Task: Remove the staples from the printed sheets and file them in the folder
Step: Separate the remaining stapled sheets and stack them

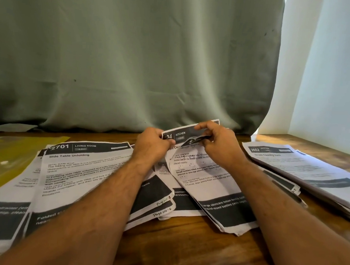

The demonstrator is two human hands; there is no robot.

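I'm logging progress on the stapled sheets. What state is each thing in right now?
KITCHEN sheets: lifted at the top, gripped by both hands.
Left hand: pinching the top-left corner.
Right hand: pinching the top edge.
LIVING ROOM sheets: lying flat.
Yellow folder: flat, partly covered.
Right stack: lying flat.

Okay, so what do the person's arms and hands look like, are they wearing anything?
Both forearms are bare as far up as the picture shows, with no sleeves in view. The left hand and right hand wear no gloves, and no watch, bracelet or ring shows.
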